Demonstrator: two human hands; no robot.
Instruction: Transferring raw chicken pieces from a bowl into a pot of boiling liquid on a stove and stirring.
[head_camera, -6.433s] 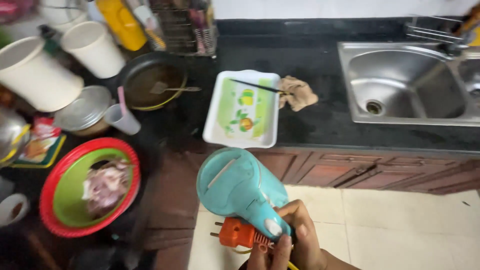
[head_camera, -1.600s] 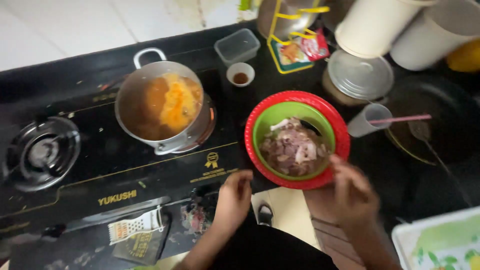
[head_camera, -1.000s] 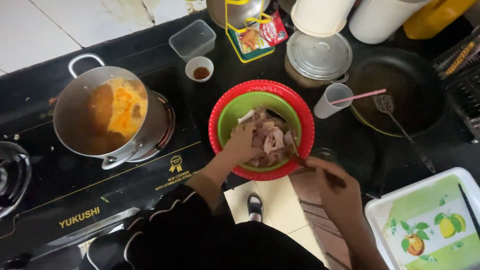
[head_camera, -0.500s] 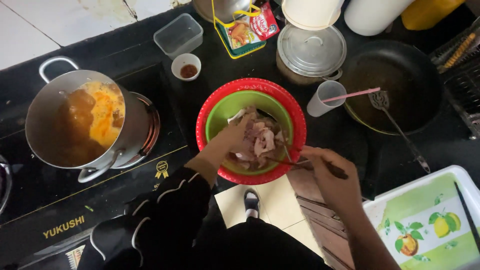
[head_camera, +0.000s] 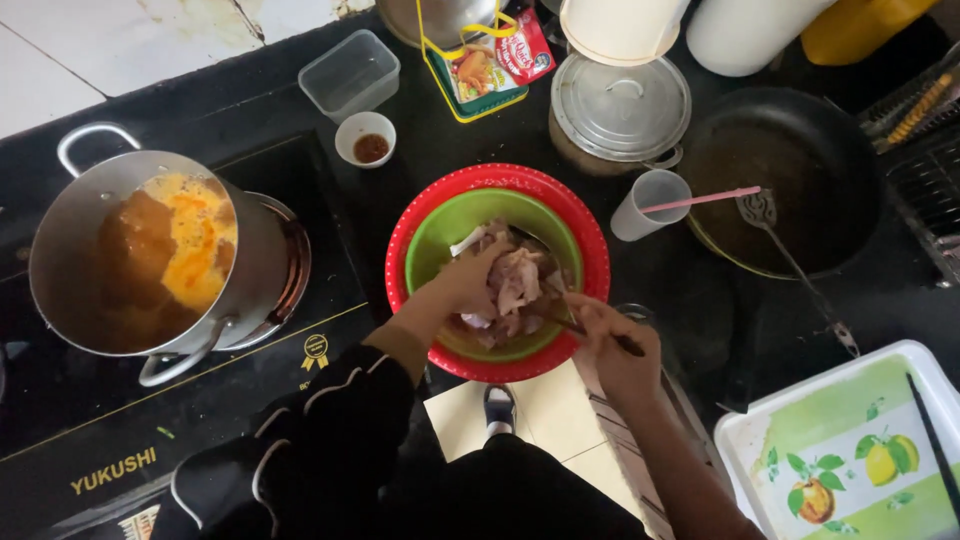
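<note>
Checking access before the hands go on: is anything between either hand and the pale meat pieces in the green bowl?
Nothing visible. The left hand already rests on the pale raw meat pieces inside the green plastic bowl. The right hand, at the bowl's near rim, holds a thin dark utensil reaching into the meat.

I see a big pot (head_camera: 150, 255) of orange soup, a dark pan (head_camera: 790, 180), a small cup (head_camera: 648, 203) and a fruit tray (head_camera: 850, 450).
</note>
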